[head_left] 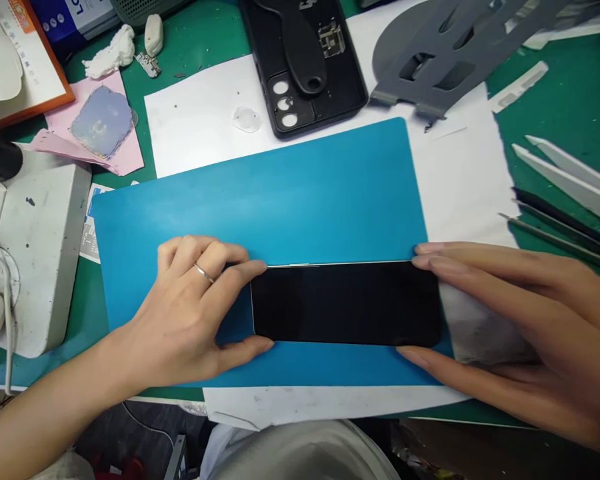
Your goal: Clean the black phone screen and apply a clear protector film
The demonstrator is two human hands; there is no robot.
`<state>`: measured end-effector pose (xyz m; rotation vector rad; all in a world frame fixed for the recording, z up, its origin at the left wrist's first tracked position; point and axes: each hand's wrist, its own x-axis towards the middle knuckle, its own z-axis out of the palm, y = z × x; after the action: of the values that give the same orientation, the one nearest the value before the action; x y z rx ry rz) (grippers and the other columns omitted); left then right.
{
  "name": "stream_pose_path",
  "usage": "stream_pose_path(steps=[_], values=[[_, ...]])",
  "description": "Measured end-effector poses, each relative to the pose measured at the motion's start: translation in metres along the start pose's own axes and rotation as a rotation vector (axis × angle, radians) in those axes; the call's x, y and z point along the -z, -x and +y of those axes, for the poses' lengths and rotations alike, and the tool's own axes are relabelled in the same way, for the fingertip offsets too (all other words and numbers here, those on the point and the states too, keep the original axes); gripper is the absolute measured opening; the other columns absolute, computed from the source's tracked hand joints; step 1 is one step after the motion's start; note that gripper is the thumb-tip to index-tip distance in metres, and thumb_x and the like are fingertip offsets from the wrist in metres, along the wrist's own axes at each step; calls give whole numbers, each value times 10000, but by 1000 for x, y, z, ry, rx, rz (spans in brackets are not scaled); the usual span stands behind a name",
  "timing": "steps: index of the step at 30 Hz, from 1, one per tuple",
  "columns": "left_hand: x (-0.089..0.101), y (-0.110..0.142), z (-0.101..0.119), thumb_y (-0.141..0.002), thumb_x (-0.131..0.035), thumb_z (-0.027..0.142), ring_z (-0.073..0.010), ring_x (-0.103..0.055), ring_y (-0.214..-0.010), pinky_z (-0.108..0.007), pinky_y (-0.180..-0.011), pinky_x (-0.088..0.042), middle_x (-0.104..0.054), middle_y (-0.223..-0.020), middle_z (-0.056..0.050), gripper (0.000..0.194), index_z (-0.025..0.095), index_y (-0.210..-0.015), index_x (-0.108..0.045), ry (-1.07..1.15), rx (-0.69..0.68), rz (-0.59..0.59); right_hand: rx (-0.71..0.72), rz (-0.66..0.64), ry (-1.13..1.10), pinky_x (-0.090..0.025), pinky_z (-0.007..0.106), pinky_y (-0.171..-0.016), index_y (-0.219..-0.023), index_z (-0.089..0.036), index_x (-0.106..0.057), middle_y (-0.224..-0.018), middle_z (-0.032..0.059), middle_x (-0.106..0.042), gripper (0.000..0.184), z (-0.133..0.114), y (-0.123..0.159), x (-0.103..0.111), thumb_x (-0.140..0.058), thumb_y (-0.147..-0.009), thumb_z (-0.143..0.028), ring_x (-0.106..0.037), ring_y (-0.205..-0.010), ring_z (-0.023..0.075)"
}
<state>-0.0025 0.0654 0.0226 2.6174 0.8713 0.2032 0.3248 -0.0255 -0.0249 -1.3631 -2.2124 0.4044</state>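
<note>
A smartphone (345, 303) with a dark screen lies lengthwise, screen up, on a blue mat (280, 207). My left hand (190, 300), with a ring on one finger, grips the phone's left end between thumb and forefinger at its two long edges. At the other end my right hand (525, 320) pinches the phone the same way, fingertips on the far edge and thumb on the near edge. Beyond the mat lies a black phone case (305, 67), with a dark handled tool (303, 50) on top of it.
A grey metal stand (450, 60) occupies the back right. Tweezers (570, 233) and white pointed tools (570, 173) lie at the right. White paper (195, 127) extends under the mat. A white box-shaped device (45, 253) with a cable stands at the left, near pink paper (125, 147).
</note>
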Motion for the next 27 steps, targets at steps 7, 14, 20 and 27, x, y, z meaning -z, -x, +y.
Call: stream_pose_path(steps=[7, 14, 20, 27], values=[[1, -2, 0, -926, -714, 479, -319, -600, -1087, -474, -914, -403, -684, -1194, -120, 499, 221, -1328, -571, -21, -2, 2, 13, 6, 3, -632, 481, -1038, -1671, -320, -346, -1331, 120, -672, 856, -2, -3, 2, -763, -924, -310, -671, -1261, 327], [0, -1, -1, -907, -743, 471, -319, -583, -1100, -475, -930, -399, -682, -1213, -120, 526, 227, -1345, -585, -7, 1, 1, -11, -1, -8, -633, 481, -1033, -1668, -343, -349, -1365, 110, -673, 852, -1, -1, 2, -765, -925, -326, -673, -1262, 324], [-2, 0, -1, -906, -743, 486, -321, -572, -1095, -477, -929, -384, -685, -1216, -127, 540, 224, -1353, -588, 10, 5, 4, -28, -8, -14, -633, 485, -1006, -1663, -375, -352, -1348, 100, -679, 852, 2, 1, -1, -768, -920, -339, -664, -1272, 331], [-2, 0, 0, -909, -741, 469, -322, -576, -1090, -475, -917, -391, -687, -1202, -131, 528, 209, -1342, -586, 9, 0, 6, -37, -9, -14, -630, 463, -1003, -1656, -381, -367, -1341, 98, -675, 868, 2, 2, -2, -791, -903, -301, -669, -1262, 324]])
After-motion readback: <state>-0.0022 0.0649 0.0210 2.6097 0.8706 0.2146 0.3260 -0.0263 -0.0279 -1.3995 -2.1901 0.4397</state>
